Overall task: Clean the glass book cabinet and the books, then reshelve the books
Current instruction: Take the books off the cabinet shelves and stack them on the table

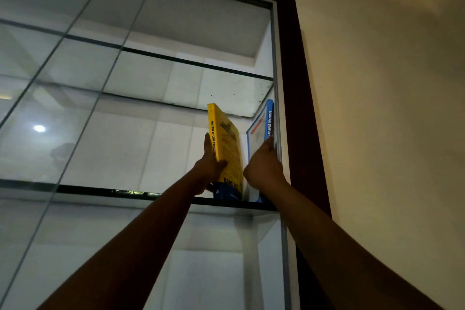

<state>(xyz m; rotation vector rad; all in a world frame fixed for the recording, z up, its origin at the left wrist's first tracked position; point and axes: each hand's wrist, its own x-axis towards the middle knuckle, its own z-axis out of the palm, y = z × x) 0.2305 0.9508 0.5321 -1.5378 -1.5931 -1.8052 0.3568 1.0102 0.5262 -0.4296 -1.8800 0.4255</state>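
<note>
Closest to the lens, the left forearm (141,246) and the right forearm (339,246) rose from the bottom of the frame and converged just right of centre. The stretch suggested the shelf sat above the person's head. The left hand (211,166) gripped the yellow book (226,138), fingers laid up along its spine side and thumb across the cover. It held the book upright but tipped a little leftward at the top, its foot on the glass shelf (100,190). The right hand (264,166) had its fingers curled round the edge of the blue book (261,128). That book stood just beside the yellow one, close against the right side of the dark-framed glass book cabinet (302,83).

A narrow gap showed between the two books. I judged the right hand was steadying the blue one so it would not topple while the yellow one was brought in next to it. Both sat at the far right end of the shelf, probably so the row could lean on the cabinet's side.

Above them, an upper glass shelf (226,93) carried dark specks near its corner. Cleaning there looked unfinished, though I could not be sure they were dirt. A glass pane (75,83) filled the left half of the frame, with a round light reflection (39,128) in it. A cream wall (390,108) filled the right.
</note>
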